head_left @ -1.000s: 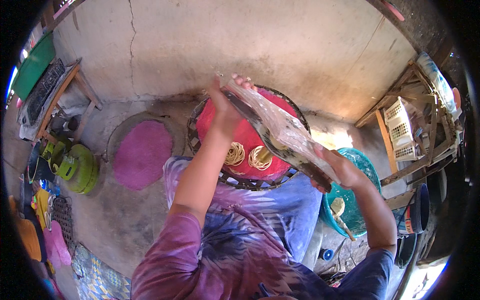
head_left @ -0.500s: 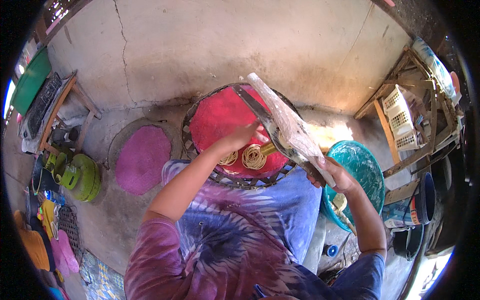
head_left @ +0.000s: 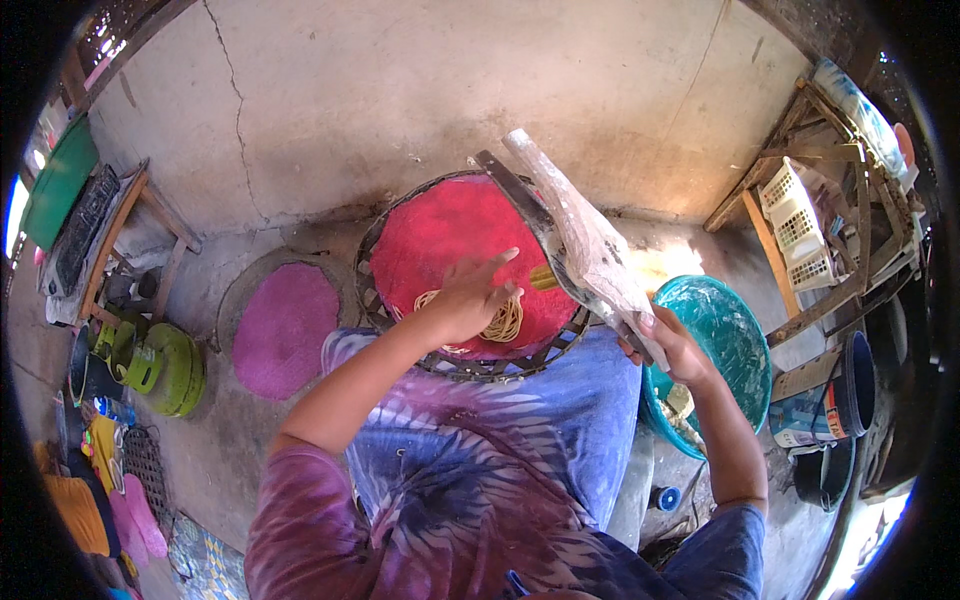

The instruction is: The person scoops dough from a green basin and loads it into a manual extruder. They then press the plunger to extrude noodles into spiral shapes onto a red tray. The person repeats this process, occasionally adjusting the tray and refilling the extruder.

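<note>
My right hand [head_left: 680, 348] is closed around the near ends of a wooden hand press [head_left: 590, 240], made of a dark bar and a pale, dough-smeared bar. Its brass-coloured cylinder [head_left: 543, 278] juts out leftward over a round basket tray [head_left: 470, 368] lined with red cloth [head_left: 425, 225]. On the cloth lie coils of thin, pale yellow dough strands [head_left: 508, 322], partly hidden by my left hand [head_left: 468, 305]. That hand hovers just above them, its fingers apart and nothing visible between them.
Right of the basket stands a teal basin [head_left: 740, 320] with dough remnants. Leftward are a purple mat [head_left: 287, 330] and a green gas cylinder [head_left: 170, 370]. A wooden rack with a white plastic basket [head_left: 795, 225] stands at the right; a cracked wall [head_left: 430, 90] rises behind.
My left hand has drawn back from beside the press's cylinder, down and left over the dough coils, its fingers spread. The press stays in my right hand, tipped slightly more upright.
</note>
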`<state>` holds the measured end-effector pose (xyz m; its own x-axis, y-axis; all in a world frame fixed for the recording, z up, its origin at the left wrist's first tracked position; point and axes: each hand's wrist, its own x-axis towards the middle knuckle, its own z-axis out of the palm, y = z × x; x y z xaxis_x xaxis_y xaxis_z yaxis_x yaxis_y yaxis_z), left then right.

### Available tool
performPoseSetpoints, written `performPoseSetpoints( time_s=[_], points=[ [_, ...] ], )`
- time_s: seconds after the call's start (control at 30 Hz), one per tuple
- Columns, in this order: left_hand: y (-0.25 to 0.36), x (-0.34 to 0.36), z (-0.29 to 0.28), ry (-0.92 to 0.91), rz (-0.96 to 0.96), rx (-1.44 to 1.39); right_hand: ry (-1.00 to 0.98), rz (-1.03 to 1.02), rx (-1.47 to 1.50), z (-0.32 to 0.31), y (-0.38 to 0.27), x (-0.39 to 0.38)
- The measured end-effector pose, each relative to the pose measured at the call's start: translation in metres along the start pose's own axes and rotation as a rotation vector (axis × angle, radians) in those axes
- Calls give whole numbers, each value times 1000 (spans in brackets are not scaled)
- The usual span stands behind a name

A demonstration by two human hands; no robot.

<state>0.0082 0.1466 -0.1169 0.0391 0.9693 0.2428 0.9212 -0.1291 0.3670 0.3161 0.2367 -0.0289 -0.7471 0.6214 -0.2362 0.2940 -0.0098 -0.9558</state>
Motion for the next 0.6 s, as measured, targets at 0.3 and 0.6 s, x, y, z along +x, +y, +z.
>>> performPoseSetpoints(
  time_s=[0.3, 0.6],
  points=[
    [25, 70, -107, 334, 11, -1776, -210, -102, 70, -6, -18, -14],
    [-2, 153, -28, 339, 116, -2525, -130, 367, -71, -25, -44, 20]
  ],
)
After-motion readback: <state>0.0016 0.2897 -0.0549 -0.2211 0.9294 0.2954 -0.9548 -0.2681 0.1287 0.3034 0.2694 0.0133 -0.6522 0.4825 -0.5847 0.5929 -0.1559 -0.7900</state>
